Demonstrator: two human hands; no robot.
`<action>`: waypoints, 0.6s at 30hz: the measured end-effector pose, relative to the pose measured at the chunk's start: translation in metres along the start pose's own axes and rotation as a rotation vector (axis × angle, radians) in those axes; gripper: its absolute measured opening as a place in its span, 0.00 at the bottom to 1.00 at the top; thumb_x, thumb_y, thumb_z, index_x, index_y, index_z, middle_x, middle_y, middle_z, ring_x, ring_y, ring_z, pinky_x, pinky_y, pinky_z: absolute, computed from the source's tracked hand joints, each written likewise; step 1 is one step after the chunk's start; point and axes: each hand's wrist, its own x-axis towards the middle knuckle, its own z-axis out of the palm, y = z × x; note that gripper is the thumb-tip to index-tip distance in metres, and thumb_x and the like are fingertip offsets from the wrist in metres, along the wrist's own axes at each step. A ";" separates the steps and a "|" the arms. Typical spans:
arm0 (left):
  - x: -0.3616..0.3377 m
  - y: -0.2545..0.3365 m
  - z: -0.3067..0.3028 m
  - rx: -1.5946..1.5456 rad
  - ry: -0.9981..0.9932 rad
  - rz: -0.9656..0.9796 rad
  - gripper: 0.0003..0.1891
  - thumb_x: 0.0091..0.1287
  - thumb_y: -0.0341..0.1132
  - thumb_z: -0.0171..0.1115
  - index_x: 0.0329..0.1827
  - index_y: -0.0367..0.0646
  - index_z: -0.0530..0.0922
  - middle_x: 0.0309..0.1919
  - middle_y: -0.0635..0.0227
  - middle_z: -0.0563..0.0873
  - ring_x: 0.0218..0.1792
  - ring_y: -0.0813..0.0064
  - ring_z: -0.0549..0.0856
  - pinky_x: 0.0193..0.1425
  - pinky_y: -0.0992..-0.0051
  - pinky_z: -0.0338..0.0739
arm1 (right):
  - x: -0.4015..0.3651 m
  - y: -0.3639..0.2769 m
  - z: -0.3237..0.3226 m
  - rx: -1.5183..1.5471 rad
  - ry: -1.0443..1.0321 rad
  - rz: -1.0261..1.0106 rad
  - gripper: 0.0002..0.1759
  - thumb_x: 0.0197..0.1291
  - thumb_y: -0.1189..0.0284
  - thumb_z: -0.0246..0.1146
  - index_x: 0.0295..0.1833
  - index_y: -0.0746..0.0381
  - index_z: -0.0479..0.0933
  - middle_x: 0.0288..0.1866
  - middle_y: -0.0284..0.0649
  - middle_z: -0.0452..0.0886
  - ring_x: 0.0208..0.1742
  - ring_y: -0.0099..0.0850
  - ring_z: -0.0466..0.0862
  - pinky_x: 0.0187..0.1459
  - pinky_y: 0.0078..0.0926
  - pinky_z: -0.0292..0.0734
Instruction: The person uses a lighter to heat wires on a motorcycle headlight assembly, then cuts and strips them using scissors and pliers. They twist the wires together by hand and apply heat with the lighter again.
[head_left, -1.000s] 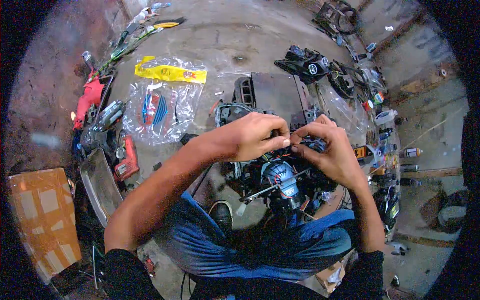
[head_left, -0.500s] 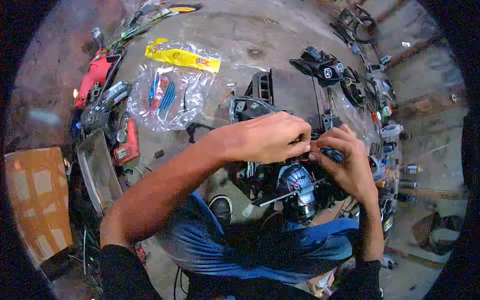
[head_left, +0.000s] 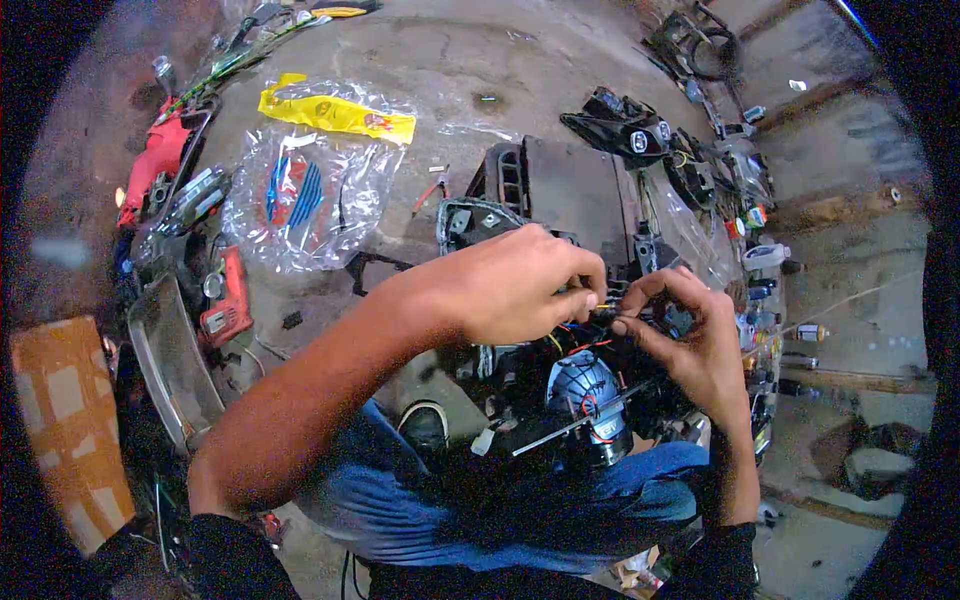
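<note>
My left hand [head_left: 525, 285] reaches across with thumb and fingers pinched on thin wires [head_left: 603, 307], a bit of yellow showing. Facing it, my right hand [head_left: 690, 325] pinches a small dark piece at the same wires between thumb and forefinger; its exact kind is too small to make out. Just beneath the hands, red and yellow wires [head_left: 580, 348] run among black parts. Closer to my lap sits a rounded silver-blue part [head_left: 583, 385] with a ribbed dome. A thin metal rod [head_left: 560, 432] lies slanting across it.
Clear plastic packaging [head_left: 300, 200] with a yellow strip [head_left: 335, 115] lies on the floor ahead. A red power tool [head_left: 228, 300] is at the left, near a cardboard box [head_left: 70, 430]. A black headlight assembly [head_left: 620, 130] lies ahead right. Bottles [head_left: 765, 257] line the right.
The hands have come slightly apart, and the wires between them now show. The whole view has shifted a little, with surroundings sliding left.
</note>
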 end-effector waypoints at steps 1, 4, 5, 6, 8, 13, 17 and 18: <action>0.000 -0.003 0.001 -0.026 0.021 0.005 0.13 0.83 0.39 0.61 0.59 0.38 0.85 0.47 0.49 0.94 0.52 0.46 0.93 0.60 0.54 0.86 | 0.001 -0.001 -0.001 0.003 -0.007 0.013 0.11 0.59 0.72 0.83 0.45 0.61 0.89 0.42 0.38 0.91 0.45 0.37 0.88 0.53 0.36 0.81; 0.001 -0.001 -0.001 -0.070 0.030 -0.052 0.14 0.85 0.38 0.57 0.62 0.40 0.84 0.49 0.51 0.94 0.53 0.47 0.93 0.61 0.53 0.86 | 0.002 0.000 -0.001 0.023 0.000 0.001 0.11 0.60 0.74 0.82 0.46 0.61 0.89 0.41 0.38 0.92 0.46 0.37 0.89 0.51 0.35 0.81; 0.001 0.003 -0.004 -0.089 0.016 -0.091 0.14 0.85 0.38 0.56 0.62 0.40 0.84 0.49 0.51 0.94 0.54 0.47 0.93 0.61 0.53 0.86 | 0.001 -0.001 0.001 0.040 0.009 0.009 0.11 0.60 0.74 0.81 0.46 0.61 0.90 0.41 0.38 0.92 0.46 0.37 0.89 0.51 0.35 0.82; 0.000 0.003 -0.005 -0.106 0.002 -0.132 0.14 0.86 0.38 0.55 0.62 0.40 0.83 0.50 0.51 0.94 0.54 0.47 0.93 0.61 0.53 0.86 | 0.001 0.000 0.002 0.059 0.017 0.016 0.11 0.60 0.74 0.81 0.47 0.62 0.90 0.41 0.38 0.92 0.45 0.37 0.89 0.52 0.35 0.82; -0.001 -0.003 -0.002 -0.147 0.016 -0.115 0.14 0.86 0.37 0.53 0.62 0.40 0.83 0.50 0.51 0.94 0.53 0.47 0.94 0.60 0.52 0.86 | 0.000 0.003 0.003 0.046 0.017 -0.007 0.11 0.60 0.75 0.81 0.48 0.62 0.90 0.43 0.38 0.93 0.46 0.38 0.89 0.52 0.35 0.82; -0.004 -0.003 -0.002 -0.209 0.043 -0.039 0.13 0.83 0.38 0.59 0.60 0.40 0.83 0.48 0.53 0.94 0.50 0.50 0.94 0.58 0.55 0.86 | 0.002 -0.003 -0.001 0.032 -0.017 0.020 0.11 0.59 0.75 0.81 0.46 0.62 0.89 0.44 0.38 0.94 0.48 0.38 0.89 0.55 0.36 0.81; -0.002 -0.002 0.002 -0.139 0.032 -0.021 0.15 0.81 0.42 0.66 0.57 0.40 0.84 0.47 0.54 0.94 0.47 0.53 0.94 0.56 0.58 0.86 | 0.002 -0.001 0.000 0.035 -0.001 -0.019 0.11 0.58 0.75 0.81 0.45 0.62 0.89 0.44 0.37 0.94 0.49 0.38 0.89 0.56 0.37 0.80; -0.001 -0.004 0.005 -0.120 0.043 -0.010 0.15 0.81 0.43 0.66 0.57 0.39 0.84 0.47 0.54 0.93 0.47 0.53 0.94 0.55 0.58 0.86 | 0.002 -0.001 0.000 0.031 -0.001 -0.028 0.11 0.58 0.75 0.81 0.45 0.62 0.88 0.44 0.37 0.94 0.49 0.38 0.89 0.55 0.37 0.80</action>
